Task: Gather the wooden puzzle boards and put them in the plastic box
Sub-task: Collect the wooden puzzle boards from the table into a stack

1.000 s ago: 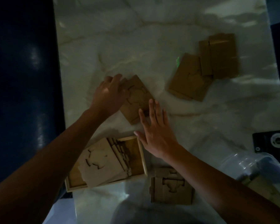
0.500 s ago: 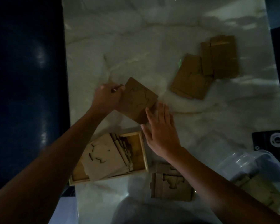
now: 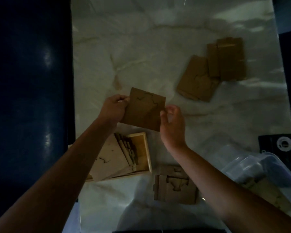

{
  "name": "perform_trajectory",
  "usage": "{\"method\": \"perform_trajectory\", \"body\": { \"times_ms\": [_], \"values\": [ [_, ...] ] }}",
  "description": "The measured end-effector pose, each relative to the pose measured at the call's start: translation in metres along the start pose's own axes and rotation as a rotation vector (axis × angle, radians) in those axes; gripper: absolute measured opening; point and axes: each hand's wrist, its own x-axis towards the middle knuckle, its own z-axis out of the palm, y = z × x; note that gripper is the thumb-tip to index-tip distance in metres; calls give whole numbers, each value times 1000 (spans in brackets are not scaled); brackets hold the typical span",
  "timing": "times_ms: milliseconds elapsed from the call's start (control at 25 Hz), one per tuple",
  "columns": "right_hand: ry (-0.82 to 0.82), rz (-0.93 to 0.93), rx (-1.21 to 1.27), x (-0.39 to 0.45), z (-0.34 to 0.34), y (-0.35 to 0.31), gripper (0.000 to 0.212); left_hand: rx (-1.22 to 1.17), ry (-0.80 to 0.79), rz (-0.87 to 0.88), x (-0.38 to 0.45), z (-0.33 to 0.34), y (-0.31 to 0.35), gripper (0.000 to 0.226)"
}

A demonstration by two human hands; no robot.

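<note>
Both hands hold one brown wooden puzzle board tilted above the marble table. My left hand pinches its left edge and my right hand grips its right edge. A pile of puzzle boards lies at the far right, overlapped by another stack of boards. One more puzzle board lies near the front, between my arms. The clear plastic box stands at the lower right with some wooden pieces inside.
A wooden tray with several pale puzzle boards leaning in it sits at the table's left front edge. A black device lies by the right edge. Dark floor lies left of the marble table.
The puzzle board has been lifted off the table. My left hand raised its left edge, and my right hand moved from lying flat beside it to gripping its right edge.
</note>
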Motion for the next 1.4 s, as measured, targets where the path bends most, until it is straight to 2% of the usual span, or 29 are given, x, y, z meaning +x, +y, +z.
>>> {"method": "perform_trajectory", "body": {
  "times_ms": [80, 120, 320, 400, 560, 680, 840, 1080, 1160, 1400],
  "values": [
    [58, 214, 209, 10, -5, -5, 23, -82, 15, -37, -12, 4, -5, 19],
    [58, 261, 249, 13, -9, -4, 21, -115, 10, -54, -20, 6, -7, 19],
    [28, 301, 239, 13, -23, 4, 12, -273, -22, -166, -54, 22, -17, 19],
    [15, 309, 249, 10, -31, 3, 15, -277, -13, -236, -63, 26, -17, 16],
    [-152, 356, 259, 0, -56, 11, 20, -270, -75, -251, -82, 32, -23, 17],
    [-177, 323, 279, -12, -73, 20, 29, -273, -112, -232, -94, 41, -33, 24],
    [-121, 244, 238, -28, -85, 30, 36, -284, -151, -220, -111, 49, -51, 24],
    [-71, 154, 132, -63, -92, 45, 9, -220, -232, -159, -125, 46, -71, 28],
    [-41, 137, 117, -72, -90, 48, 7, -196, -245, -156, -127, 47, -80, 32],
    [35, 164, 158, -95, -91, 53, 38, -245, -304, -241, -132, 50, -103, 62]
  ]
}}
